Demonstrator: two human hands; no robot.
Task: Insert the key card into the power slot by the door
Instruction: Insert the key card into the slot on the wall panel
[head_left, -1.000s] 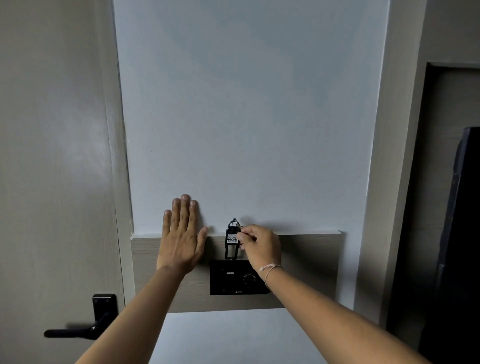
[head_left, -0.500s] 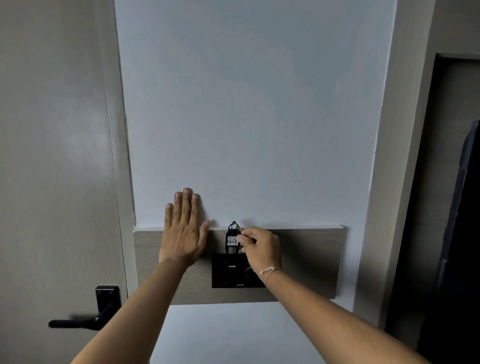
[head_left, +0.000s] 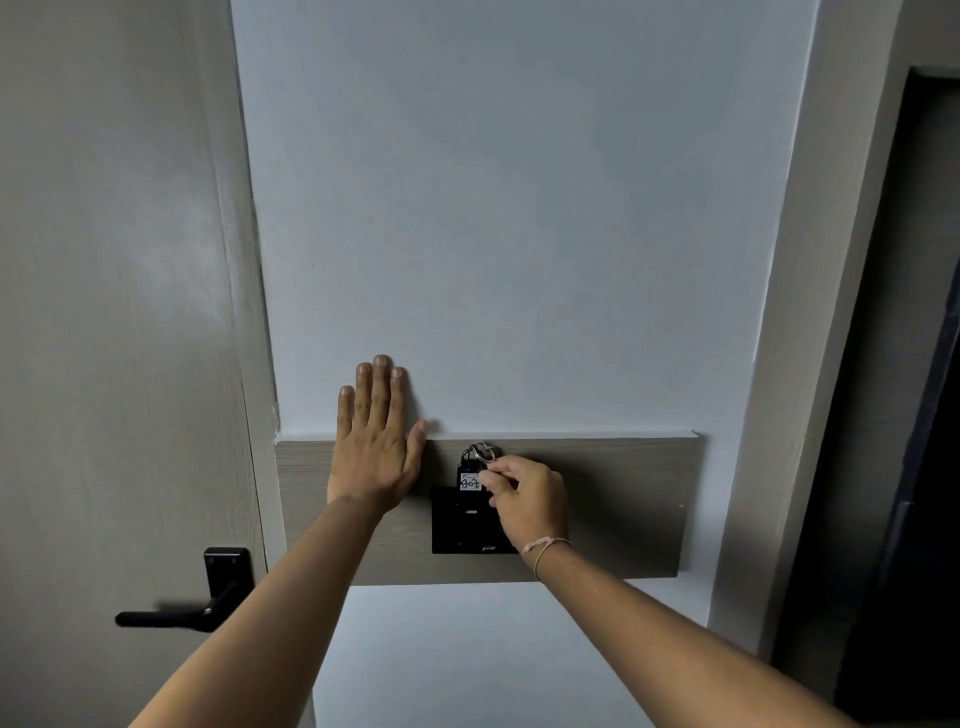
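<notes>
Head view shows both forearms reaching to a wooden panel (head_left: 613, 499) on a pale wall (head_left: 519, 208), with a door (head_left: 104, 312) and its black door handle (head_left: 171, 616) at the left. Much of the black power slot (head_left: 457, 525) unit is covered by the right hand (head_left: 530, 499), so its right side cannot be seen, and the mouth of the slot itself is hard to make out. The key card (head_left: 469, 479), a small black tag with a white label and a metal ring (head_left: 482, 451) on top, stands upright at the unit's top edge; its lower end is hidden. Thumb and forefinger of the right hand pinch the tag's right edge. The left hand (head_left: 375, 447) lies flat and spread, holding nothing, across the panel's top edge.
</notes>
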